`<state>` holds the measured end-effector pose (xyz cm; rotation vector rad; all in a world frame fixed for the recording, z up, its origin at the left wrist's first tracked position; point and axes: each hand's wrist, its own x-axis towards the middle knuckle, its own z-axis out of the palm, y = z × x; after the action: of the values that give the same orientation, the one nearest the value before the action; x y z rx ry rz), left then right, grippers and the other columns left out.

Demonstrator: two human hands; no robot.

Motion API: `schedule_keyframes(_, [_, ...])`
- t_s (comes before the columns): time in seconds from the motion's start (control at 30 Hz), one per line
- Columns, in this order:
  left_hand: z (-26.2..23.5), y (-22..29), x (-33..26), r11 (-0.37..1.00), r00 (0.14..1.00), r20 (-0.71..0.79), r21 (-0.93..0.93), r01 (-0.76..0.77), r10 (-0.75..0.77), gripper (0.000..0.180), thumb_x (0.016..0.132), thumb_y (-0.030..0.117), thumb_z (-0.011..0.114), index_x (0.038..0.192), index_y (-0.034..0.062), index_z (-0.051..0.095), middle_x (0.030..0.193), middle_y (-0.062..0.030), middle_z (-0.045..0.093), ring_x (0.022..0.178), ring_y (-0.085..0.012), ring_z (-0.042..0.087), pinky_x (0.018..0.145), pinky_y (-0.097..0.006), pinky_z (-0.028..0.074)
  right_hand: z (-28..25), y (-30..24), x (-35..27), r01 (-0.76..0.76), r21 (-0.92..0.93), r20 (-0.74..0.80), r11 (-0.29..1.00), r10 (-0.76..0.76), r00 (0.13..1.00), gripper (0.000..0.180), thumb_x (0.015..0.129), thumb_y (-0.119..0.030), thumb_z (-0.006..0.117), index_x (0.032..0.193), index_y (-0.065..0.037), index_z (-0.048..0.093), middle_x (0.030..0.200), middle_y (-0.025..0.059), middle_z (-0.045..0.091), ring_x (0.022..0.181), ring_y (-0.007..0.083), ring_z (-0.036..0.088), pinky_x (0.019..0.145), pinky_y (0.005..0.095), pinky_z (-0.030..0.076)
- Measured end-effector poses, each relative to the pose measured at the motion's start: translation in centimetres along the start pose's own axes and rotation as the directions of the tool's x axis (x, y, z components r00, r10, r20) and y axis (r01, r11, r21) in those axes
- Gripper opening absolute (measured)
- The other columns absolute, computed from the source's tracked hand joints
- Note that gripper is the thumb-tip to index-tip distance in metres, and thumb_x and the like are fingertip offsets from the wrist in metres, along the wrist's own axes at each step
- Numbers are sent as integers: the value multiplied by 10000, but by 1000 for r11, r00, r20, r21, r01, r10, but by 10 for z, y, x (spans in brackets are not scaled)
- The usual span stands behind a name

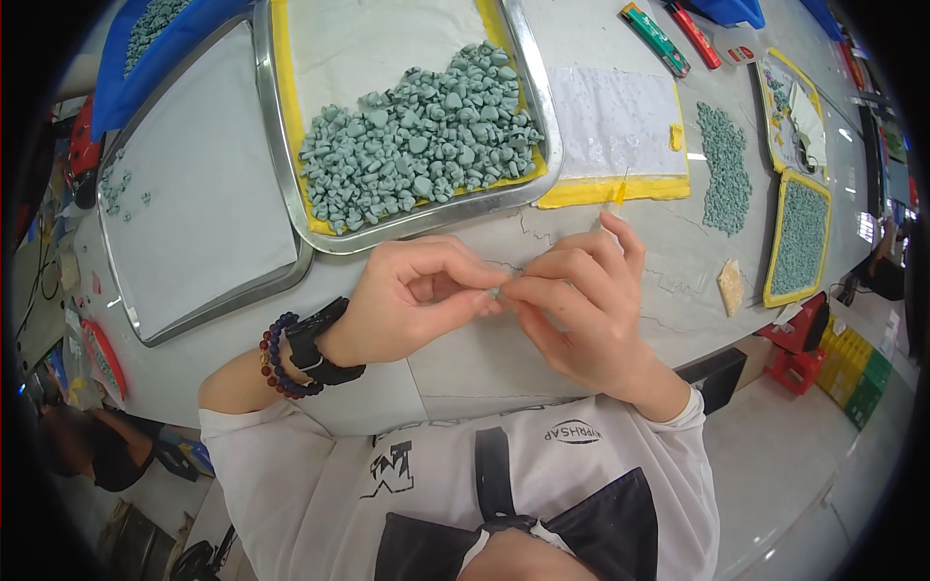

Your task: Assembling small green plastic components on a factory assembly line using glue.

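A pale grey surface [465,373] runs under us, a steel tray [528,92] heaped with grey-green moulded pieces [417,145] just beyond the hands. The left hand [407,305] and right hand [581,310] meet fingertip to fingertip, both pinched shut on one tiny piece [504,289], held just above the surface in front of the chest. It's almost wholly hidden, so its long axis and which way it points, I cannot tell. To do this well, I'd say: keep the wrists braced, grip light, turn it with the fingertips only.
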<state>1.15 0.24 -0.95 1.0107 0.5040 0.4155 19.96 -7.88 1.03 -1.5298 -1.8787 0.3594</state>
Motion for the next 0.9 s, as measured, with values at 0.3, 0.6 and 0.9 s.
schedule_keyframes(0.3, [3,2,3,998,999,2,-46,-37,37,245,802,-172,538,1016,-75,607,1019,-165,588,933,-214,626,825,-331,565,-7,3,4,-3,45,23,999,2,1000,292,576,-26,767,821,-149,665,798,-42,583,828,177,536,1017,439,269])
schedule_keyframes(0.6, [2,2,2,999,1000,-17,37,-23,24,214,803,-157,555,989,-64,607,981,-143,587,909,-193,625,826,-314,560,-1,1,6,43,-11,0,999,-43,999,287,583,-27,764,818,-158,662,790,-42,579,840,176,545,1053,459,229])
schedule_keyframes(0.9, [-4,5,4,988,999,-4,148,54,-54,144,811,-109,589,935,-39,610,951,-101,604,876,-155,635,797,-283,552,-32,-26,4,178,-33,38,984,-176,984,269,620,-66,748,862,-146,660,799,-23,581,776,183,568,994,468,333])
